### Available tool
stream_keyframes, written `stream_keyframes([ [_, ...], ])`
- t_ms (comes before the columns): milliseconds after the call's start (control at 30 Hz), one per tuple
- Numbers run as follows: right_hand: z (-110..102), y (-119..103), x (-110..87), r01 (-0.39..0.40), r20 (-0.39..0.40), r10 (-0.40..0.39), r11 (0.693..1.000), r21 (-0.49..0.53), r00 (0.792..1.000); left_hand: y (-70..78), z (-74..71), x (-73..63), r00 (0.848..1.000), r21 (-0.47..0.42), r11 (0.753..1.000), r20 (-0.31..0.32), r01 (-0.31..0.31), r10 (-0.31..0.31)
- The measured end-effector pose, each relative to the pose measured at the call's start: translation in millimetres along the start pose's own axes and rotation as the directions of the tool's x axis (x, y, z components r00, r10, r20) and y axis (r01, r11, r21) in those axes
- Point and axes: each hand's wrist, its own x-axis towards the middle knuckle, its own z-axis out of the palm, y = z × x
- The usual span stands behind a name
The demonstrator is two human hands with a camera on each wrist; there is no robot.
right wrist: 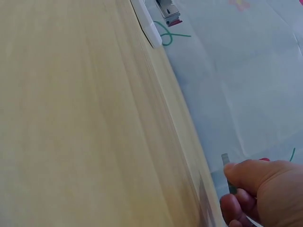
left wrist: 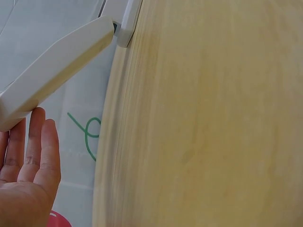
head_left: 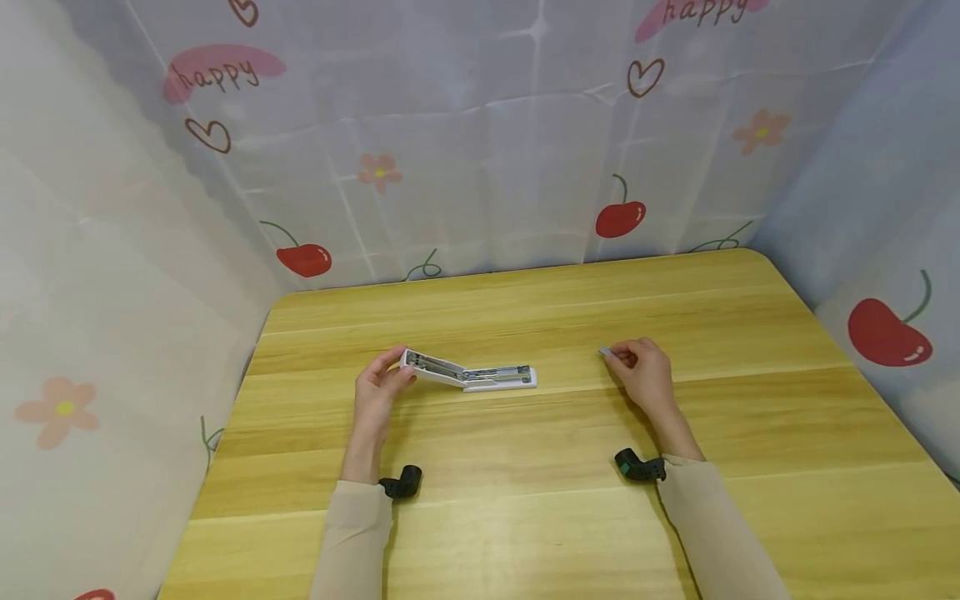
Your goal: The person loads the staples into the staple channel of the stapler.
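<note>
With the white stapler (head_left: 501, 385) on the table (head_left: 525, 500), the left hand (head_left: 373, 396) grips its raised cover (head_left: 435, 372), apparently to hold it spread, while right of the stapler the right hand (head_left: 647, 377) pinches a probable staple strip (head_left: 604, 352).

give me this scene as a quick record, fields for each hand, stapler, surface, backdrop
left hand: holds the raised end of the stapler
right hand: pinches a small grey strip, apart from the stapler
stapler: white, opened wide, one half on the table, the other tilted up
surface: pale wood tabletop
backdrop: patterned cloth
</note>
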Motion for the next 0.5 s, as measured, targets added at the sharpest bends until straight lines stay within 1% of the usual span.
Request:
stream_keyframes([
  [233,0,-13,3.7,0.051,0.006,-0.051,0.999,0.007,0.999,0.7,-0.2,-0.4,1.000,0.005,1.000,0.002,-0.001,0.001],
  [333,1,-20,5.6,0.094,0.020,-0.095,0.995,0.013,0.995,0.6,-0.4,-0.2,1.000,0.005,1.000,0.002,-0.006,0.006],
  [500,5,-32,8.3,0.166,0.052,-0.169,0.985,0.055,0.984,0.4,-0.5,0.0,1.000,0.001,1.000,-0.004,-0.005,0.005],
])
